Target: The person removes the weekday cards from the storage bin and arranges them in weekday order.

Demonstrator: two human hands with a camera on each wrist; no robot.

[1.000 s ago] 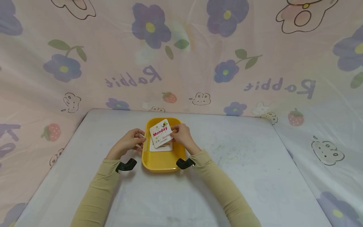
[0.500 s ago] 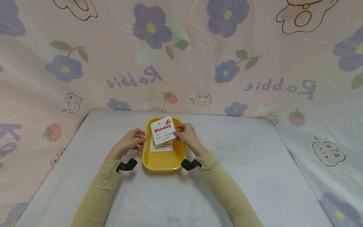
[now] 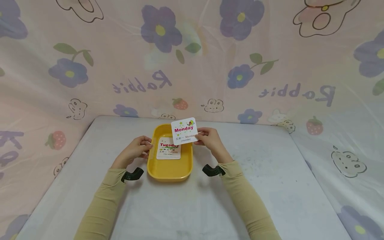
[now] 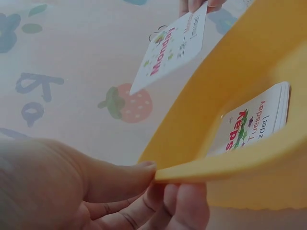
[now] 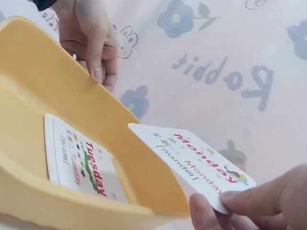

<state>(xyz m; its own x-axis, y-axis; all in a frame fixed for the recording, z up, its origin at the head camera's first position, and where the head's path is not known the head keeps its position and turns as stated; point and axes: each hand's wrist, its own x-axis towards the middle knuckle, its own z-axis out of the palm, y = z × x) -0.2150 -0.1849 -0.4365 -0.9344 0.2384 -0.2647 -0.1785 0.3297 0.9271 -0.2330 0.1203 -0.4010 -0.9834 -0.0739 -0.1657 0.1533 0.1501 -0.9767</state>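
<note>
My right hand point(image 3: 210, 138) pinches a white "Monday" flash card point(image 3: 183, 131) by its lower right corner, raised over the far right part of a yellow tray point(image 3: 171, 171). In the right wrist view the thumb lies on top of the card point(image 5: 192, 163) and fingers are beneath. My left hand point(image 3: 135, 150) pinches the tray's left rim, thumb on the inside and fingers outside, as the left wrist view shows at the rim point(image 4: 216, 170). A "Tuesday" card point(image 3: 169, 149) lies face up in the tray, on top of a small stack whose edges show in the left wrist view.
The tray stands on a table covered with a white cloth point(image 3: 270, 173). Behind and at the sides hangs a curtain point(image 3: 198, 66) printed with flowers, rabbits and strawberries. A black wrist mount point(image 3: 133, 174) sits on the left wrist and another mount point(image 3: 213, 170) on the right.
My right hand has lifted the Monday card and moved it right and away from the stack, uncovering the Tuesday card. The tray has shifted slightly left, with my left hand still on its rim.
</note>
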